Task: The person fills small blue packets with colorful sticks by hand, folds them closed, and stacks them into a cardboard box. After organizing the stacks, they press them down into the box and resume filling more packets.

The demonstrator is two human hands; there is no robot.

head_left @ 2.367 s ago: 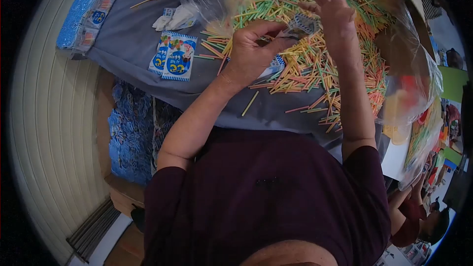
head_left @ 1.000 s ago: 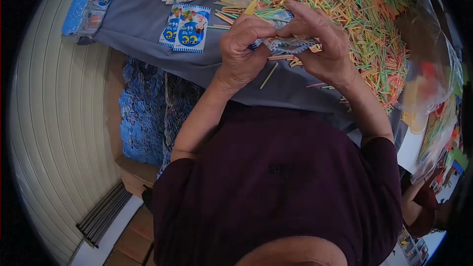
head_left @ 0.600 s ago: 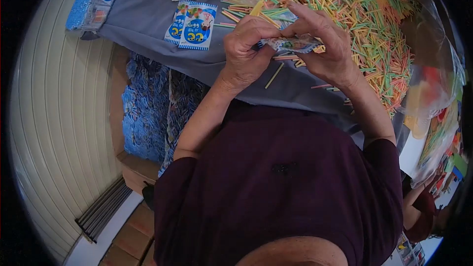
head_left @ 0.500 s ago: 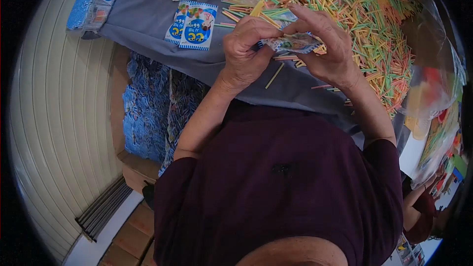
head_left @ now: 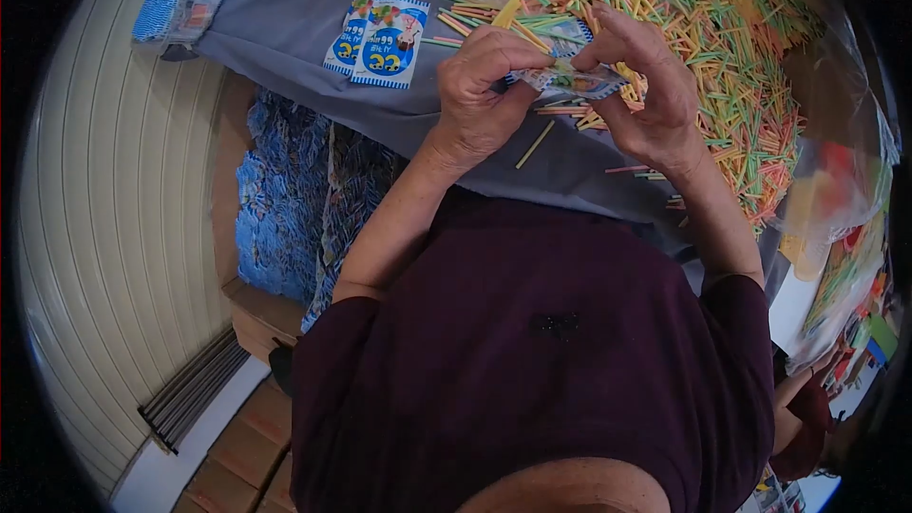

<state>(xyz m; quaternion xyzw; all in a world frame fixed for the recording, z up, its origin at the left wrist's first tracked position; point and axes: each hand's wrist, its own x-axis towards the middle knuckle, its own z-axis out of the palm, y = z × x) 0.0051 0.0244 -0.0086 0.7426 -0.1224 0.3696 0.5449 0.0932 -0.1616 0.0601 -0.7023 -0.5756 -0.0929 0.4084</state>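
While a smooth grey cloth (head_left: pixel 290 33) is draping the work surface in soft folds, a heap of thin, straight sticks (head_left: pixel 750 114) is spreading over it in pink, green, yellow and orange. Crinkled blue wrappers (head_left: pixel 280 204) are filling a brown cardboard carton (head_left: pixel 268 318) beside it. Close together above the cloth, the left hand (head_left: pixel 483 95) and right hand (head_left: pixel 657 85) are both clamping a shiny, creased packet (head_left: pixel 576 84): the left is pinching one end, the right is curving forefinger and thumb around the other. Two flat, rectangular packets (head_left: pixel 391 43) with striped ends are overlapping nearby, and one loose stick (head_left: pixel 535 144) is lying apart. Fingers are hiding both ends of the held packet, creases are obscuring its print, and the view's top edge is cutting off the heap.
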